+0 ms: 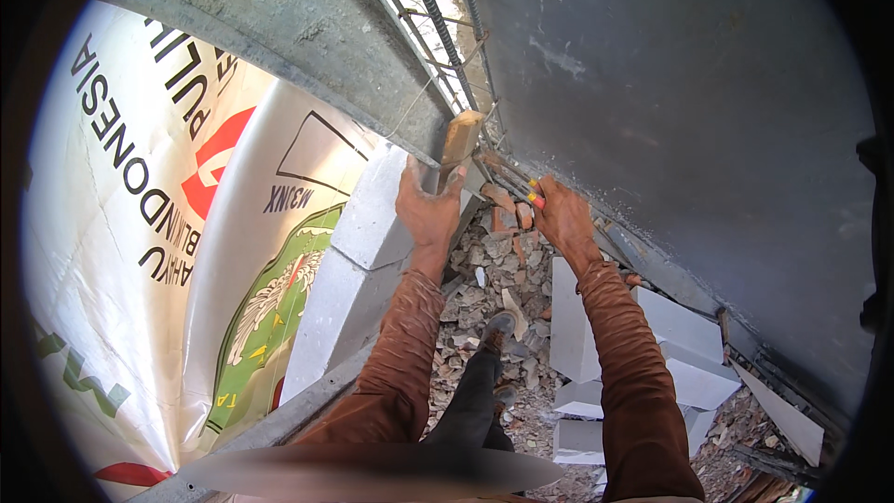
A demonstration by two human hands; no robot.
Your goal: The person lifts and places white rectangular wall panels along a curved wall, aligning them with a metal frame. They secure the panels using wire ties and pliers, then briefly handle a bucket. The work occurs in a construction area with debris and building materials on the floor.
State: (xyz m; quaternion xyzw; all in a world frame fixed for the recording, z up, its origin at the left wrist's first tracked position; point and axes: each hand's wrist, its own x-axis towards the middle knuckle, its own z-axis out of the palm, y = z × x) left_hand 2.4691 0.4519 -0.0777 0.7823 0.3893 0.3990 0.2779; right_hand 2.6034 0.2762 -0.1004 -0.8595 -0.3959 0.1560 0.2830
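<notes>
My left hand (pixel 431 214) is wrapped round the lower part of a short wooden block (pixel 461 137), beside the top corner of a pale block wall (pixel 372 210). The block stands near the foot of upright ribbed steel bars (pixel 431 0). To the right, my right hand (pixel 564 222) is closed on the handles of pliers (pixel 535 194) with red and yellow grips. Their metal end points left toward the bars and the wooden block. What the jaws touch is too small to tell. Thin wire (pixel 410 110) hangs by the bars.
A large printed sheet (pixel 140 224) hangs at the left, below a grey concrete beam (pixel 279 28). A dark grey wall (pixel 689 102) rises at the right. Broken rubble (pixel 475 289) covers the ground by my shoe (pixel 499 328). Several pale blocks (pixel 573 326) lie near my right forearm.
</notes>
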